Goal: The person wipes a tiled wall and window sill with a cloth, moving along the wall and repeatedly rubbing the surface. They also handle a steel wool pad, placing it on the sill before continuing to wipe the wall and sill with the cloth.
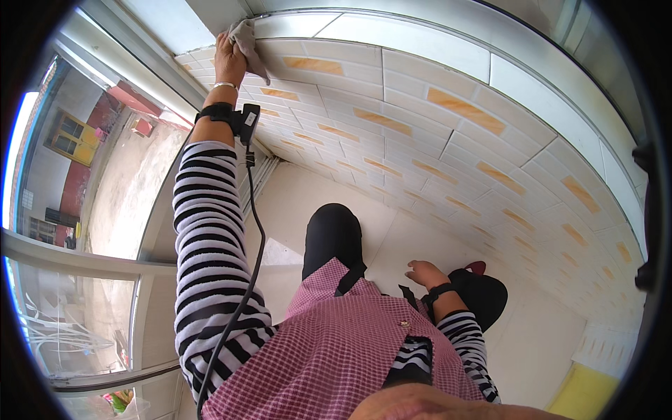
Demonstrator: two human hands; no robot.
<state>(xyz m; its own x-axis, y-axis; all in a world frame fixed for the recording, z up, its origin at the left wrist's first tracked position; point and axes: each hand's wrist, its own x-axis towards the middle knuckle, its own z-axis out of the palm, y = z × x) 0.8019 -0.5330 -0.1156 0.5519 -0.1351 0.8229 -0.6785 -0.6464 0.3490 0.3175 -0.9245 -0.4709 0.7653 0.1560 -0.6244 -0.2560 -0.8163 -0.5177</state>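
Note:
My left hand [229,59] reaches out at the upper left and grips a crumpled grey-beige cloth [245,38]. The cloth is pressed near the left end of the white tiled ledge [409,44], and one corner hangs down over the wall tiles [362,126]. A bracelet circles that wrist, and a black strap below it carries a small box with a cable [257,215]. My right hand [428,274] hangs low beside my right leg, with nothing visible in it and its fingers loosely bent and apart. A black strap is around that wrist too.
A glass door or window with a pale frame [89,257] stands close at my left; a yard shows through it. Pale floor tiles [388,236] lie under my legs. A yellow surface [583,394] is at the lower right. A window frame [525,31] runs above the ledge.

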